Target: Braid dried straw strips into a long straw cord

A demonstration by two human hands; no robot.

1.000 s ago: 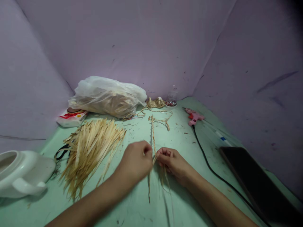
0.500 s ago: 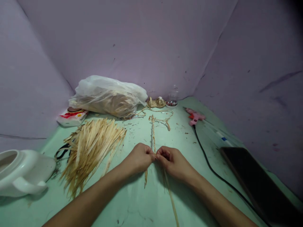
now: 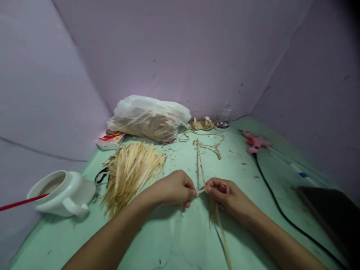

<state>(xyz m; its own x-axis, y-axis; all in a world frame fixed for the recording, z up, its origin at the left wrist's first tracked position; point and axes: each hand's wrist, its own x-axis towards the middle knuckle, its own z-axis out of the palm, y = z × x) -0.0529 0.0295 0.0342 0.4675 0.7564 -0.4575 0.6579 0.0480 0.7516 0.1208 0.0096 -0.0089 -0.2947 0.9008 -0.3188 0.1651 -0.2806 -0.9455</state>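
A thin braided cord (image 3: pixel 200 161) of pale plant fibre runs from the table toward my hands. My right hand (image 3: pixel 229 195) pinches its near end between thumb and fingertips. From under that hand a long loose fibre strip (image 3: pixel 223 238) trails down toward the front. My left hand (image 3: pixel 177 187) is closed on a short strand (image 3: pixel 200 191) that stretches across to the braid at my right fingertips. Left of my hands lies a fanned bundle of dry fibre strips (image 3: pixel 131 168).
A pink glue gun (image 3: pixel 257 142) with a black cable (image 3: pixel 272 198) and a dark flat tablet-like object (image 3: pixel 329 217) are at right. Behind are a plastic bag (image 3: pixel 149 118), a woven piece (image 3: pixel 201 124) and a bead container (image 3: pixel 222 124). A white pot (image 3: pixel 71 191) lies left.
My left hand has drawn away to the left from my right hand, pulling a strand out sideways. The view has turned left, so everything appears further right.
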